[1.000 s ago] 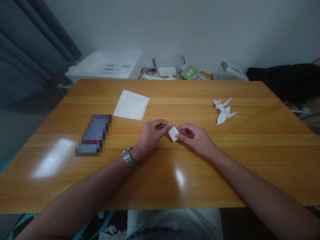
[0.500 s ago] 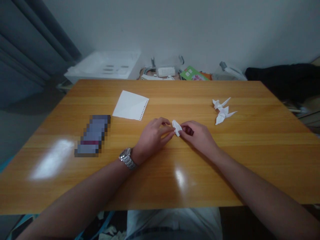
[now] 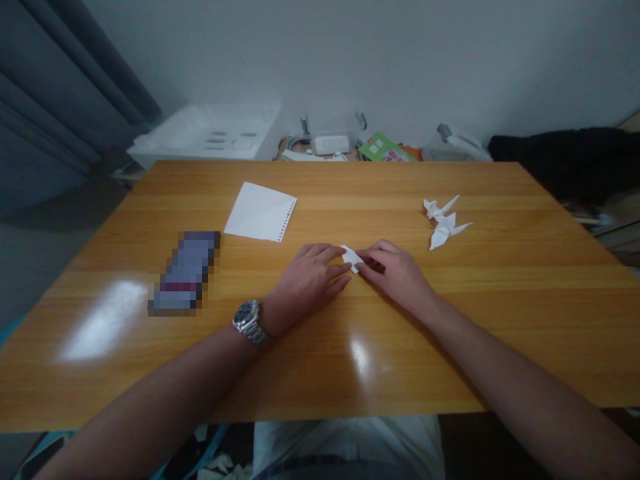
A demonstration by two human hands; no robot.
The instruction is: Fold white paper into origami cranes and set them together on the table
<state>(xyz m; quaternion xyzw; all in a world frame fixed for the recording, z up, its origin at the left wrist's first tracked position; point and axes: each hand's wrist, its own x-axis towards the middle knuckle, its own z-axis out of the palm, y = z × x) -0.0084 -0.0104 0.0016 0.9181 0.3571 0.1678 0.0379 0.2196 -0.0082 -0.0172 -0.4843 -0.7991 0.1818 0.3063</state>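
A small piece of folded white paper [image 3: 352, 258] sits just above the wooden table, between my two hands. My right hand [image 3: 395, 267] pinches its right side between thumb and fingers. From the left, my left hand [image 3: 313, 277] reaches to the paper with fingers stretched out and spread; two fingertips touch its left edge and the thumb stays apart, lower down. A metal-band watch [image 3: 249, 321] is on my left wrist. The underside of the paper is hidden.
Two white paper cranes [image 3: 444, 227] lie at the right. A sheet of notepaper [image 3: 261, 212] with a perforated edge lies at the back left, beside a pixelated phone [image 3: 187, 272]. Behind the table [image 3: 320, 373] are a white bin [image 3: 240, 127] and a green booklet [image 3: 385, 148].
My left hand's fingers have opened out and flattened, the thumb leaving the paper. The folded paper has tilted flatter. My right hand keeps its pinch, nearly unmoved.
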